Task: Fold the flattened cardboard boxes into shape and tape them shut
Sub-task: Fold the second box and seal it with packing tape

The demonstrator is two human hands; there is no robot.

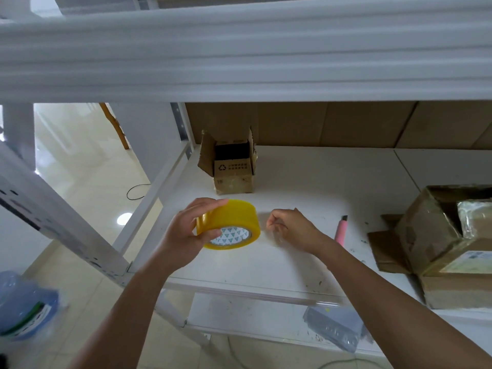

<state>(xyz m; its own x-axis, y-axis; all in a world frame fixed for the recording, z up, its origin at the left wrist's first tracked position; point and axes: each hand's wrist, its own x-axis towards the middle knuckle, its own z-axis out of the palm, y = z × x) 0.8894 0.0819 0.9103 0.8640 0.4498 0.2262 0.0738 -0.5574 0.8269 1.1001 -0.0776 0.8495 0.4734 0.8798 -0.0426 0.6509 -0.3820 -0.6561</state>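
White shelf (306,182) serves as workbench. Left hand (183,230) grips tape roll (229,225) by its rim, just above the surface; right hand (290,229) curled, apparently pinching the thin tape end. Roll judged light, rigid. Small cardboard box (233,169) beyond: open-topped, light, crushable; hold by its walls.

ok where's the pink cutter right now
The pink cutter lies on the white shelf, just right of the right hand and left of the opened boxes.
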